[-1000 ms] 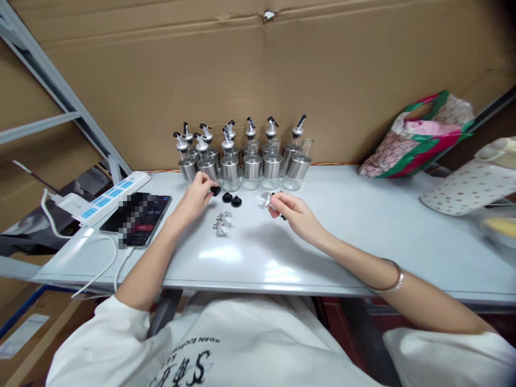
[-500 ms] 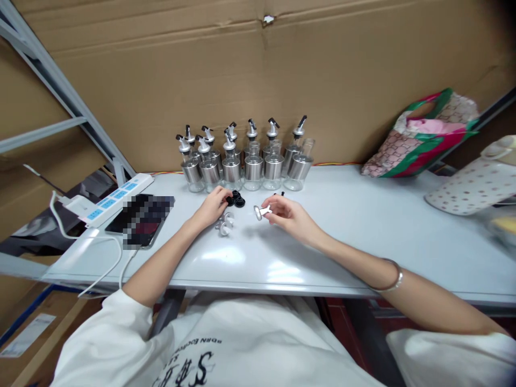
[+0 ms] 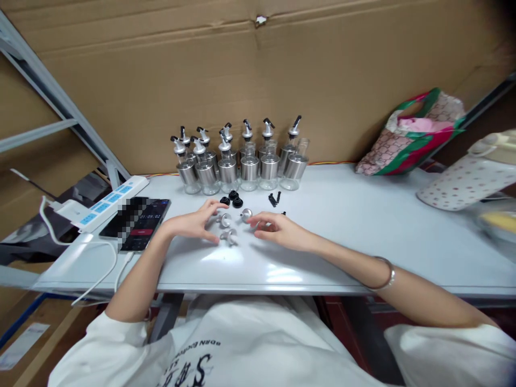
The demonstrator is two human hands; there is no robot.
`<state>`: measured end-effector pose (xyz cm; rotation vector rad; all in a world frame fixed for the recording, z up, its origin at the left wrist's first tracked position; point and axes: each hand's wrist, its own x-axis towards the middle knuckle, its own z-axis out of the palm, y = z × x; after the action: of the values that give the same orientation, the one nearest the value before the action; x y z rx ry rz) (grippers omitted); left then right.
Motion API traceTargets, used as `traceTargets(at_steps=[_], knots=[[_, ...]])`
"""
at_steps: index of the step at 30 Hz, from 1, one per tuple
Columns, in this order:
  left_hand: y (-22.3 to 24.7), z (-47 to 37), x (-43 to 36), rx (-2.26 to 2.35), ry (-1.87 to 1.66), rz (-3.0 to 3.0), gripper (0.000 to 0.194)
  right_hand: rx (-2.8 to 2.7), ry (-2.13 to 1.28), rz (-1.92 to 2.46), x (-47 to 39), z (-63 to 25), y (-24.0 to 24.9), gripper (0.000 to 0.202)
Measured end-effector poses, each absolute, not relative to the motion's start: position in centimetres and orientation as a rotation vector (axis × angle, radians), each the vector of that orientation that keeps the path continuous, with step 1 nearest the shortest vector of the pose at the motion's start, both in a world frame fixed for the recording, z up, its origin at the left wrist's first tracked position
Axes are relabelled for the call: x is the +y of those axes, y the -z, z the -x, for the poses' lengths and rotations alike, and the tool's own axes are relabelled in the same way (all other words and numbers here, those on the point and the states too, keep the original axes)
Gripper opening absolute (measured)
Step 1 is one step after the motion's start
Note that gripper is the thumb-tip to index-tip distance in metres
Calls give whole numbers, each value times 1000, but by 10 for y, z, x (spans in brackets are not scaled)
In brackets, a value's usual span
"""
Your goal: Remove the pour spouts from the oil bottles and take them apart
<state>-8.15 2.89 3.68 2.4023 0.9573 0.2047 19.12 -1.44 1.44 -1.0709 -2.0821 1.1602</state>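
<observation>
My left hand (image 3: 194,221) is open over the table, its fingers spread around two silver pourer tops, one upper (image 3: 225,220) and one lower (image 3: 231,237). A third silver pourer top (image 3: 246,215) lies at the fingertips of my right hand (image 3: 278,230), whose thumb and curled fingers are apart; whether they touch it is unclear. Three black rubber stoppers (image 3: 237,202) sit just beyond. Small black levers (image 3: 273,200) lie to their right, one partly hidden behind my right hand. Behind stand several glass bottles with steel sleeves (image 3: 249,171); most carry pourers, three in front have bare necks.
On the left are a white power strip (image 3: 115,201), a phone (image 3: 150,226) and white cables (image 3: 115,255). A patterned bag (image 3: 407,140) and a dotted jug (image 3: 463,180) stand on the right. A cardboard wall (image 3: 322,86) closes off the back.
The pourer top in my right hand is now down on the table beside the others. My left hand has left the black stoppers, moved nearer and spread open. The view has shifted slightly.
</observation>
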Motion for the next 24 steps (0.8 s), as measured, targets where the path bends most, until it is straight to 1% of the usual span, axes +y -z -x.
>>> traceTargets(at_steps=[2, 6, 9, 12, 15, 17, 19, 22, 24], knots=[[-35, 78, 27, 934, -189, -2389, 94, -2131, -992, 1080, -17, -191, -14, 37], [-27, 65, 21, 919, -207, -2358, 112, -2275, -804, 1076, -15, -190, -11, 60], [-20, 52, 14, 967, -225, -2415, 115, -2413, -741, 1034, -11, -187, -7, 67], [-13, 39, 8, 982, -319, -2479, 104, -2474, -666, 955, -9, -186, -5, 61], [-7, 31, 6, 935, -482, -2542, 89, -2447, -625, 865, -9, -188, -5, 50], [-5, 30, 7, 910, -611, -2593, 83, -2445, -646, 819, -11, -189, -7, 43], [-3, 30, 9, 889, -690, -2644, 82, -2468, -703, 794, -14, -189, -9, 38], [-4, 30, 10, 845, -659, -2697, 88, -2433, -733, 794, -19, -188, -12, 28], [-5, 28, 10, 812, -605, -2690, 89, -2347, -681, 841, -19, -187, -13, 30]])
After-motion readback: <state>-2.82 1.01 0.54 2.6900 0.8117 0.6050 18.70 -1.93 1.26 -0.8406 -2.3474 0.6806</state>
